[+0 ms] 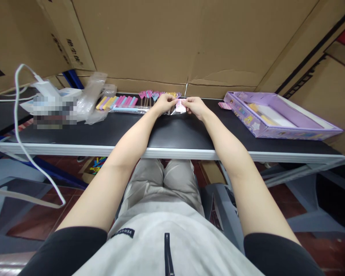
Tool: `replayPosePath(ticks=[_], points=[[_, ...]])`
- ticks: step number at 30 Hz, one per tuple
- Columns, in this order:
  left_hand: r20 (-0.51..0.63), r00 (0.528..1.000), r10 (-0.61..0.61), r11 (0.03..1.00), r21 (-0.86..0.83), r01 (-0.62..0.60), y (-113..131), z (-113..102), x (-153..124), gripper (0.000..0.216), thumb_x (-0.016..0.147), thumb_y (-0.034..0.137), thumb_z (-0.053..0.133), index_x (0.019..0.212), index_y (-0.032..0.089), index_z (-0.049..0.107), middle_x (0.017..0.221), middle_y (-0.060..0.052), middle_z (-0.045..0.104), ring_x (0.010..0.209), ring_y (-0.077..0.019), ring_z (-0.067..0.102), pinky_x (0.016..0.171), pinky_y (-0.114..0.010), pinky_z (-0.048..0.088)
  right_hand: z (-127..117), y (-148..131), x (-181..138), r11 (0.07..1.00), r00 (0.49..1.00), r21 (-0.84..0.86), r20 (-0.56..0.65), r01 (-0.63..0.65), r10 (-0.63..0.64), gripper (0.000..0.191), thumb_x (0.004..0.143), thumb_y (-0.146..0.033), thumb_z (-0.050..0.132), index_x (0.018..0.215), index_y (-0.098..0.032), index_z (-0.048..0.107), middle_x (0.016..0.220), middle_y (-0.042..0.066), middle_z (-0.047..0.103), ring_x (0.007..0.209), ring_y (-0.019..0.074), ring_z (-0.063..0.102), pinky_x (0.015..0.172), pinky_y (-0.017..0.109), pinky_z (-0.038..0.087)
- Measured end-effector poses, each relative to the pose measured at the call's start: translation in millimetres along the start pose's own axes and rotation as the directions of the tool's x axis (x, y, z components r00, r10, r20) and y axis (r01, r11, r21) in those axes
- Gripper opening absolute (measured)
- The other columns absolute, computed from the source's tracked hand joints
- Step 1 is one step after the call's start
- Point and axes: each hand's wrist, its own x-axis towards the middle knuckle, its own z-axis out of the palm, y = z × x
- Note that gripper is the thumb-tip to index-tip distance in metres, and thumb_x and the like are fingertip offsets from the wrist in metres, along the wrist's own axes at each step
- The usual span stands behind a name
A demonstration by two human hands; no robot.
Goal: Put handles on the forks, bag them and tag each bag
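Both my hands meet at the far middle of the black table [172, 134]. My left hand [163, 103] and my right hand [196, 106] each pinch one side of a small pink and white packet [180, 106], held just above the table top. Right behind the hands lies a row of pink, blue and yellow toy forks [149, 95]. To their left sits a row of coloured sticks [117, 102] in yellow, pink and blue.
A purple toy box [276, 117], open, stands at the table's right end, with a small pink card [224, 105] beside it. Clear plastic bags [93, 97] and a white charger with cable [44, 87] lie at the left. Cardboard walls [189, 42] rise behind the table.
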Motion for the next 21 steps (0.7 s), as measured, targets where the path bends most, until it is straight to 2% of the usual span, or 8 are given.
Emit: replayPosePath(ticks=[7, 12, 17, 21], points=[[-0.031, 0.999, -0.028, 0.998, 0.053, 0.030, 1.0, 1.8, 1.3, 0.032, 0.094, 0.012, 0.066, 0.064, 0.020, 0.056, 0.065, 0.002, 0.052, 0.070, -0.0158, 0.050, 0.081, -0.029, 0.048, -0.1, 0.1, 0.6, 1.000, 1.000, -0.015, -0.009, 0.023, -0.023, 0.037, 0.095, -0.011, 0.080, 0.066, -0.017, 0.058, 0.050, -0.004, 0.050, 0.045, 0.0059, 0.039, 0.044, 0.017, 0.031], [-0.039, 0.999, -0.026, 0.997, 0.070, 0.029, -1.1, 3.1, 2.4, 0.031, 0.095, 0.013, 0.066, 0.066, 0.020, 0.057, 0.066, 0.002, 0.054, 0.070, -0.0160, 0.051, 0.080, -0.030, 0.048, 0.3, -0.3, -0.3, 0.999, 1.000, -0.018, -0.011, 0.027, -0.027, 0.035, 0.094, -0.008, 0.078, 0.066, -0.016, 0.059, 0.051, -0.004, 0.050, 0.047, 0.0061, 0.039, 0.046, 0.019, 0.030], [-0.038, 0.999, -0.002, 0.998, 0.058, 0.004, -1.9, 3.1, 2.3, 0.028, 0.093, 0.014, 0.067, 0.067, 0.020, 0.057, 0.066, 0.001, 0.055, 0.070, -0.0160, 0.053, 0.077, -0.029, 0.048, -0.1, 1.2, 1.5, 0.999, 0.999, 0.011, -0.010, 0.032, -0.032, 0.036, 0.086, -0.012, 0.089, 0.068, -0.017, 0.058, 0.053, -0.004, 0.053, 0.049, 0.0064, 0.040, 0.047, 0.019, 0.031], [-0.022, 1.000, -0.003, 0.999, 0.048, 0.004, 1.3, 2.8, 1.0, 0.029, 0.093, 0.012, 0.065, 0.066, 0.020, 0.057, 0.068, 0.001, 0.056, 0.072, -0.0159, 0.053, 0.079, -0.029, 0.048, 0.8, 0.7, 1.0, 0.999, 0.999, 0.006, -0.026, 0.035, -0.035, 0.036, 0.087, -0.012, 0.088, 0.067, -0.018, 0.058, 0.051, -0.005, 0.050, 0.050, 0.0067, 0.039, 0.048, 0.019, 0.031]])
